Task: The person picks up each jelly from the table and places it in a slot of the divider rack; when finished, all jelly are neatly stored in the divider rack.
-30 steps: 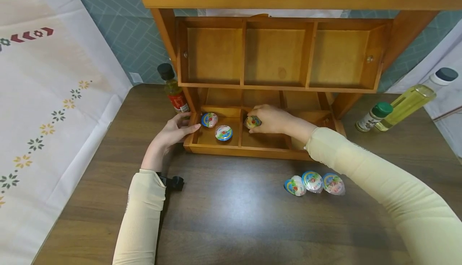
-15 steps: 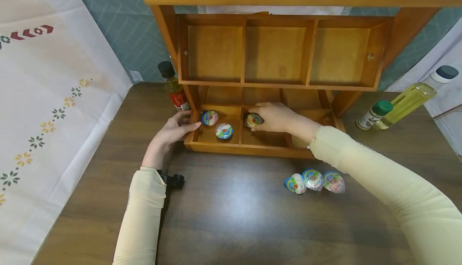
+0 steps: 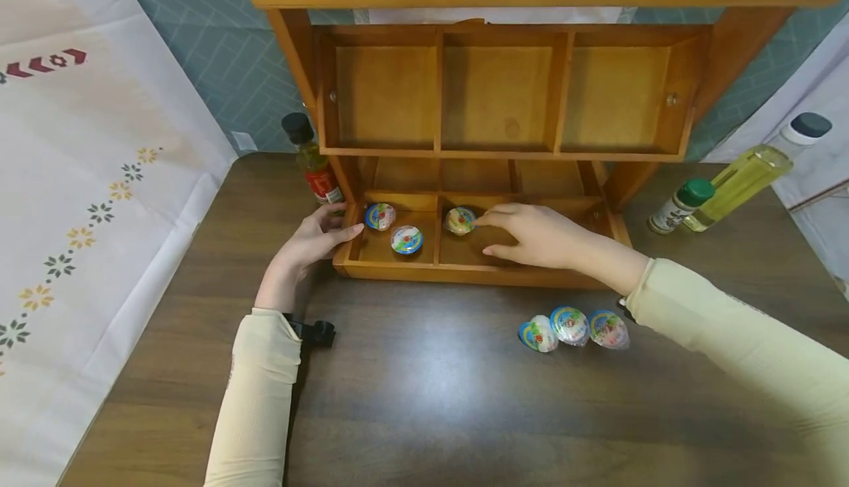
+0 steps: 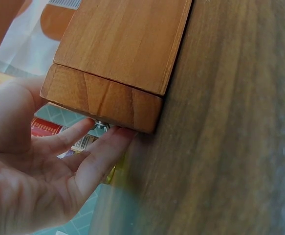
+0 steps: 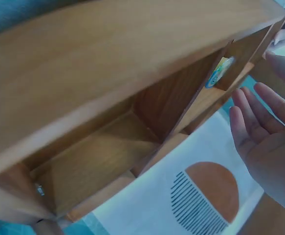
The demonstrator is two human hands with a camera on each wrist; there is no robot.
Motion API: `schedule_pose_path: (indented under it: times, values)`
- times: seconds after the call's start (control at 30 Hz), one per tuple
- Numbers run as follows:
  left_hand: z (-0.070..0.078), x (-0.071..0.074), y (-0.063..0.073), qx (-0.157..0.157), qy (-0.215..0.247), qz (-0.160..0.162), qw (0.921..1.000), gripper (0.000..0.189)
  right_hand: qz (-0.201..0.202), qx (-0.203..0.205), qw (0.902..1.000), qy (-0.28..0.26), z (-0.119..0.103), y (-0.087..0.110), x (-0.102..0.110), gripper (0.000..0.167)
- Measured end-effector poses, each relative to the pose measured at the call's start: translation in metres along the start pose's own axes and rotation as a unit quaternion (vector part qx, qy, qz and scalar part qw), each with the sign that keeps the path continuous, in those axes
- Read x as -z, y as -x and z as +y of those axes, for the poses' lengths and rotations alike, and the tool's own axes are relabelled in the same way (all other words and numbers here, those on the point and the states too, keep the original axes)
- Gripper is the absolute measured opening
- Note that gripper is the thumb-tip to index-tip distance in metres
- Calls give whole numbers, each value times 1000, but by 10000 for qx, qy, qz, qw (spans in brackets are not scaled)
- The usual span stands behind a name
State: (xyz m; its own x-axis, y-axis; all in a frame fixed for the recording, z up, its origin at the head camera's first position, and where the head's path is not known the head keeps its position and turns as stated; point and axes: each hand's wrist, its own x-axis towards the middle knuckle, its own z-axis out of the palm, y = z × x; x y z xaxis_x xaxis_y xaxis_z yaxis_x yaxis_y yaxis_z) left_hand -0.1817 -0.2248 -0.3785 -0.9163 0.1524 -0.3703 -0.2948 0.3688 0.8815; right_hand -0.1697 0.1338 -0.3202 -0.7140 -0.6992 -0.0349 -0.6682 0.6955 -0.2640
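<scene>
My left hand pinches the left side wall of the lower wooden tray, thumb over its rim and fingers against the outside. In the left wrist view the fingers of that hand touch the wooden end face. My right hand is over the tray's middle compartment, fingers extended and holding nothing. Just left of its fingertips sits a small cup with a yellowish printed lid. The left compartment holds two similar small cups, one at the back and one nearer the front.
Three more small cups lie in a row on the table. The upper wooden tray overhangs the lower one. A red-labelled bottle stands left; a green-capped jar and an oil bottle stand right.
My right hand has let go of the yellowish-lidded cup in the middle compartment and drawn back to the right. The left hand keeps its place on the tray.
</scene>
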Motion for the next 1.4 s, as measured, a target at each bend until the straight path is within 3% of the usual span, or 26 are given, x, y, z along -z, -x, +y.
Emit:
schedule_pose_path:
  times: [0.33, 0.6, 0.77, 0.97, 1.2, 1.4]
  values:
    - [0, -1, 0, -3, -17, -24, 10000, 77, 558, 624, 9960, -306, -4, 48, -11, 39]
    - [-1, 0, 0, 21, -4, -49, 10000, 78, 595, 899, 9936, -340, -8, 78, -25, 41]
    - [1, -1, 1, 3, 2, -108, 9999, 78, 150, 988, 9941, -413, -11, 94, -28, 45]
    - [2, -2, 2, 14, 54, -125, 9999, 77, -214, 1246, 9919, -148, -14, 107, -35, 63]
    - [3, -2, 2, 30, 53, -112, 9999, 77, -22, 1388, 9902, 178, -13, 117, -44, 70]
    - [3, -2, 1, 6, 60, -103, 9999, 77, 84, 1312, 9910, 242, -14, 117, -53, 66]
